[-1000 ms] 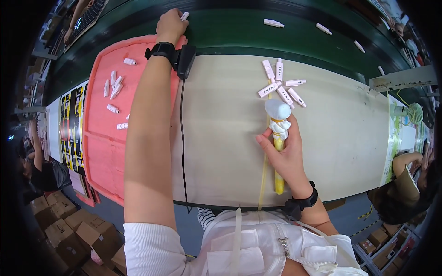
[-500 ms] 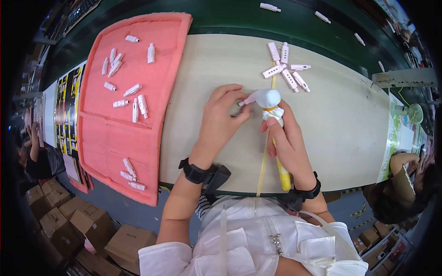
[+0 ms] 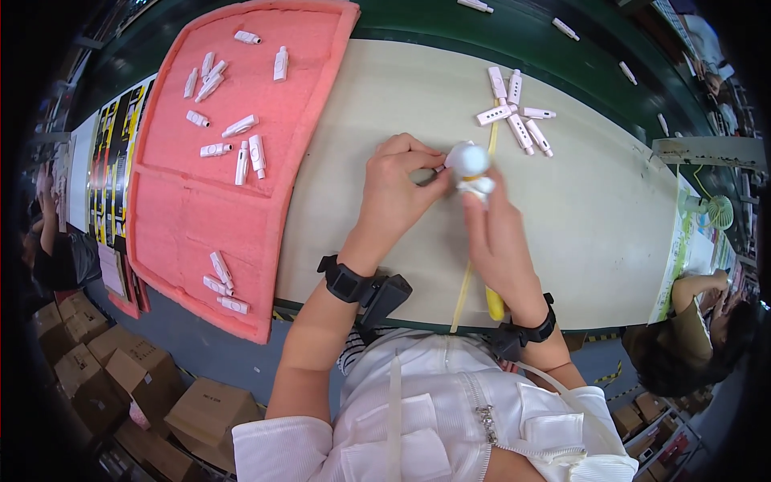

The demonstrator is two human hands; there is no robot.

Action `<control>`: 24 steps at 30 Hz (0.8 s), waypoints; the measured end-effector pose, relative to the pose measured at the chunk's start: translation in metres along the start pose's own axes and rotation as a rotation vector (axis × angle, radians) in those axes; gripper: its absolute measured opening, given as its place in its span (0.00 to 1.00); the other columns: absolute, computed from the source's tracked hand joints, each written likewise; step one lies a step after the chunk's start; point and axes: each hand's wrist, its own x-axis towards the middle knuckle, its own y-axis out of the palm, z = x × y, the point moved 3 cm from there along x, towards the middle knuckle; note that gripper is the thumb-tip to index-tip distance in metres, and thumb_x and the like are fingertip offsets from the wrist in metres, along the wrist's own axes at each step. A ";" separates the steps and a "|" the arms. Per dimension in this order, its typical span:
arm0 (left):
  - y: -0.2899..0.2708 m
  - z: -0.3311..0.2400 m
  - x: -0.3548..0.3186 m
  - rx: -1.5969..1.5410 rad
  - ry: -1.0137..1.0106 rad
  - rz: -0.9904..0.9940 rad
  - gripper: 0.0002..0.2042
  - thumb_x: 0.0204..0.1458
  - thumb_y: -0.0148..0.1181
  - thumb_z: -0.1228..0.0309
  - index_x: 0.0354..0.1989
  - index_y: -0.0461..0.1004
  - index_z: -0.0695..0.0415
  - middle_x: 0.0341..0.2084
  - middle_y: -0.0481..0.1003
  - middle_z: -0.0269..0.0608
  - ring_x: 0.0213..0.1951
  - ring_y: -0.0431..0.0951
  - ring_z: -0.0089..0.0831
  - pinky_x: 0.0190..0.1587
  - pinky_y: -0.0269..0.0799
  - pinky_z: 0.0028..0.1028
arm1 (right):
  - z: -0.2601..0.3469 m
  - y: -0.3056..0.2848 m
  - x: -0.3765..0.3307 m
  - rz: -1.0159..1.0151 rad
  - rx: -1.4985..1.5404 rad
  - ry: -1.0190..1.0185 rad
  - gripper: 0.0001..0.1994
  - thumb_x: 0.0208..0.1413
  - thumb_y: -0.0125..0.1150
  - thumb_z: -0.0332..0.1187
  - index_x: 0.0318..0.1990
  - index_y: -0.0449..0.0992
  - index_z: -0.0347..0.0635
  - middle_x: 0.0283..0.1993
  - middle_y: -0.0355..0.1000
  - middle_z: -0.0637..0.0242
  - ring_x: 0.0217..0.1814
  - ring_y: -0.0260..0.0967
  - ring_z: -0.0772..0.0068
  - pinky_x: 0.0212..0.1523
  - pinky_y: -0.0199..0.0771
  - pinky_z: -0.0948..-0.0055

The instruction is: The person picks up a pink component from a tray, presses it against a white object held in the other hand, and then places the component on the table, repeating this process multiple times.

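Note:
My right hand [image 3: 502, 237] is closed around a yellow-handled tool [image 3: 494, 304] with a rounded white cloth-wrapped head [image 3: 468, 161], bound by an orange band. Close beside it, my left hand [image 3: 393, 185] pinches a small pale pink device [image 3: 440, 168]. Most of that device is hidden by fingers and the cloth head, which is at or against its end. Beyond my hands, several similar pink-white devices [image 3: 495, 115] lie in a star-like cluster on the pale tabletop [image 3: 594, 233].
To the left lies a pink foam-lined tray [image 3: 193, 233] holding scattered devices [image 3: 242, 163]. A green belt [image 3: 418, 20] with more devices runs along the far side. At right are a small green fan [image 3: 720, 212] and another person [image 3: 683, 329]. Cardboard boxes [image 3: 213, 410] stand lower left.
The cloth head has shifted slightly left and up, closer to my left fingers, and is blurred by motion. The pinched device shows less. The whole view has shifted a little.

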 end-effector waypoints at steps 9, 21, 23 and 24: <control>-0.003 -0.019 -0.002 0.008 0.107 0.037 0.12 0.45 0.72 0.80 0.39 0.85 0.62 0.38 0.83 0.42 0.38 0.84 0.29 0.43 0.80 0.27 | -0.012 -0.008 0.012 -0.205 0.193 0.124 0.24 0.71 0.56 0.37 0.68 0.60 0.37 0.35 0.74 0.67 0.24 0.67 0.81 0.25 0.65 0.79; 0.014 -0.016 -0.011 -0.804 -0.347 0.244 0.09 0.58 0.66 0.79 0.46 0.80 0.69 0.41 0.83 0.43 0.42 0.84 0.26 0.46 0.82 0.24 | -0.013 -0.011 0.010 -0.236 0.467 0.110 0.24 0.67 0.62 0.35 0.65 0.61 0.40 0.36 0.70 0.71 0.20 0.62 0.88 0.18 0.61 0.83; 0.015 -0.015 -0.012 -0.809 -0.356 0.249 0.10 0.58 0.66 0.79 0.46 0.80 0.69 0.41 0.83 0.43 0.42 0.85 0.27 0.47 0.82 0.24 | -0.016 -0.010 0.010 -0.241 0.451 0.104 0.25 0.67 0.62 0.35 0.66 0.61 0.40 0.36 0.70 0.71 0.20 0.62 0.87 0.18 0.61 0.83; 0.016 -0.016 -0.012 -0.800 -0.329 0.242 0.10 0.58 0.66 0.79 0.47 0.80 0.69 0.41 0.83 0.43 0.42 0.85 0.27 0.47 0.82 0.24 | -0.020 -0.010 0.010 -0.246 0.420 0.072 0.25 0.67 0.62 0.35 0.66 0.61 0.40 0.36 0.70 0.71 0.21 0.62 0.87 0.18 0.61 0.83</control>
